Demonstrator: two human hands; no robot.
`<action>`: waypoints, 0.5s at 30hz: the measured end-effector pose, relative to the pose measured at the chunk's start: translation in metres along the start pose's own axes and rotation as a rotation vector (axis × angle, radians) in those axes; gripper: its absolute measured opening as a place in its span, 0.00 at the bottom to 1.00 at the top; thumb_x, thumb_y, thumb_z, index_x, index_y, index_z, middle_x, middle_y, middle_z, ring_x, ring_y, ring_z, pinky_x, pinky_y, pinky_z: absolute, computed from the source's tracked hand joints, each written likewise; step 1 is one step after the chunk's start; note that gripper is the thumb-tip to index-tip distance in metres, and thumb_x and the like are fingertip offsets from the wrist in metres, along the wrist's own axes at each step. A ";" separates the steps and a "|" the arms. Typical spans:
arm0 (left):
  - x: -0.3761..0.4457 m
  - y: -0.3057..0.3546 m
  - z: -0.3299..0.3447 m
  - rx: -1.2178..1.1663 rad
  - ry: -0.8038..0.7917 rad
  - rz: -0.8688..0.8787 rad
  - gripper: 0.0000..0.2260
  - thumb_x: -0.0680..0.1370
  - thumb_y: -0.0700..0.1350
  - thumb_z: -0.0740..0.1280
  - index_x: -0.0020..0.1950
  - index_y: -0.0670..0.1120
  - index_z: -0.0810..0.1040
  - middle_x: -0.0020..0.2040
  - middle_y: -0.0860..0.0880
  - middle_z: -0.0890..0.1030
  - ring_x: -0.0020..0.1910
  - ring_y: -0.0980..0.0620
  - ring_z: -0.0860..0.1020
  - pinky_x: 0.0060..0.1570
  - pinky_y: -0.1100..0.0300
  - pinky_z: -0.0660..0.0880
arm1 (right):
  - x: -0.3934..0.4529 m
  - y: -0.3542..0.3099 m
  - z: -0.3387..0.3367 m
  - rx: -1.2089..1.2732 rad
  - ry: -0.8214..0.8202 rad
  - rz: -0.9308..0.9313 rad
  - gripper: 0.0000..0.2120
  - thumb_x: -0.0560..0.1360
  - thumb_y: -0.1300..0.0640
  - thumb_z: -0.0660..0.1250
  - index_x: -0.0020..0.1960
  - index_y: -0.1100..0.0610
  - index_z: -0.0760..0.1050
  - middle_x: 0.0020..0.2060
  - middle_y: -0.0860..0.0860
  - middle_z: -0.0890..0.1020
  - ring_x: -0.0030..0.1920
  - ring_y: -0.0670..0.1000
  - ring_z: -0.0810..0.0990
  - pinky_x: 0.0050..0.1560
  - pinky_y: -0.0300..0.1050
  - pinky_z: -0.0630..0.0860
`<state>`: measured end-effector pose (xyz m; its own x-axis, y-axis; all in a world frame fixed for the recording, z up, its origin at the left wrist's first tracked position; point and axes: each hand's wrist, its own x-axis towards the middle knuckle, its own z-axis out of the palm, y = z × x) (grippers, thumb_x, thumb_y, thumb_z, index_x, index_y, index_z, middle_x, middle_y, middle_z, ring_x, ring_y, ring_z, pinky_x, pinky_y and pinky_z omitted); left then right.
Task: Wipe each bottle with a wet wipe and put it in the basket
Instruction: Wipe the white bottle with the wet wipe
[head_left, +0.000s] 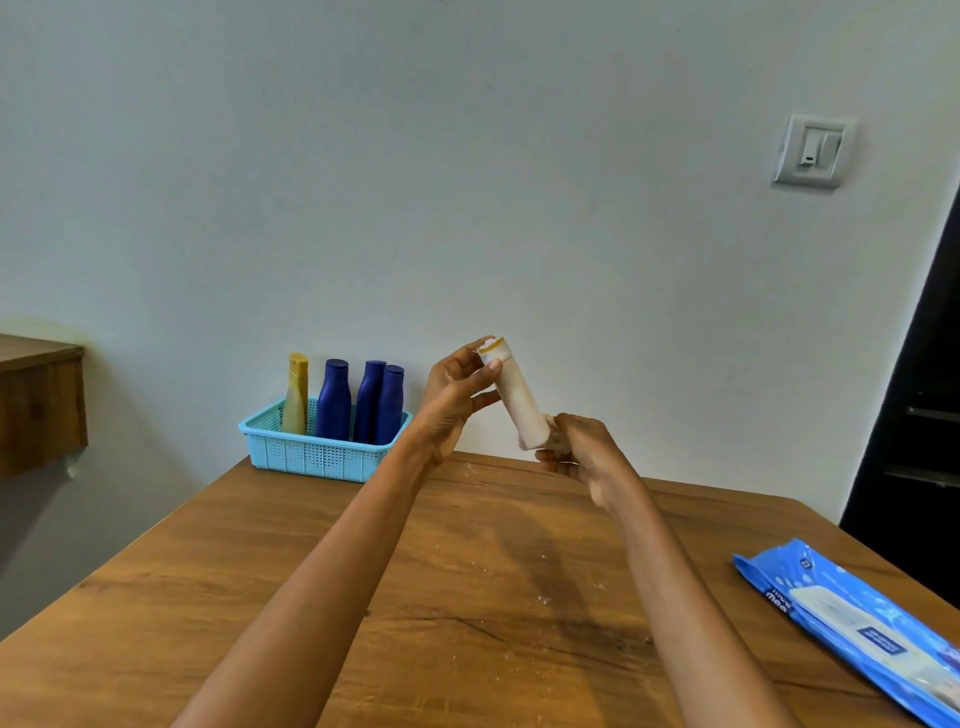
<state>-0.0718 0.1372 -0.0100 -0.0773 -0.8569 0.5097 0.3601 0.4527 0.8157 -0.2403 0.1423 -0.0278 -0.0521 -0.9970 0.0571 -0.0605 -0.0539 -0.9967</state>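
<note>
Centre frame: a pale bottle (514, 397), wrapped in a wet wipe (537, 434), held tilted above the table (467, 597). The left hand (457, 384) pinches its capped top; the right hand (582, 449) grips the base through the wipe. A slick wrap could let it slip. The basket (317, 449), centre left near the far edge, holds four bottles; remaining room looks tight.

Wooden table (467, 597) matt, grained; perforated plastic basket (317, 457); glossy wipes pack (857, 618).
</note>
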 end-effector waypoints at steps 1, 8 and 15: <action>0.000 0.001 0.000 0.012 0.020 0.015 0.19 0.76 0.39 0.66 0.67 0.41 0.71 0.60 0.43 0.77 0.59 0.48 0.77 0.57 0.52 0.77 | 0.000 0.000 0.002 0.044 -0.010 0.026 0.14 0.78 0.61 0.55 0.60 0.62 0.73 0.45 0.58 0.80 0.40 0.52 0.79 0.44 0.46 0.78; -0.002 0.004 0.005 0.227 0.074 0.139 0.19 0.75 0.40 0.69 0.65 0.45 0.71 0.56 0.53 0.78 0.52 0.59 0.79 0.55 0.59 0.77 | 0.001 0.003 0.014 0.244 -0.180 0.050 0.29 0.72 0.41 0.67 0.58 0.66 0.76 0.52 0.62 0.82 0.43 0.52 0.81 0.48 0.45 0.81; -0.003 0.002 0.007 0.316 0.064 0.144 0.26 0.72 0.41 0.72 0.68 0.45 0.70 0.60 0.51 0.76 0.49 0.61 0.81 0.47 0.68 0.76 | -0.001 0.003 0.012 0.189 -0.125 0.095 0.28 0.71 0.42 0.69 0.55 0.66 0.76 0.49 0.61 0.81 0.40 0.51 0.79 0.39 0.42 0.79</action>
<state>-0.0776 0.1422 -0.0083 0.0155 -0.7879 0.6156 0.0564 0.6154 0.7862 -0.2288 0.1424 -0.0316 0.0757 -0.9966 -0.0330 0.1269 0.0424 -0.9910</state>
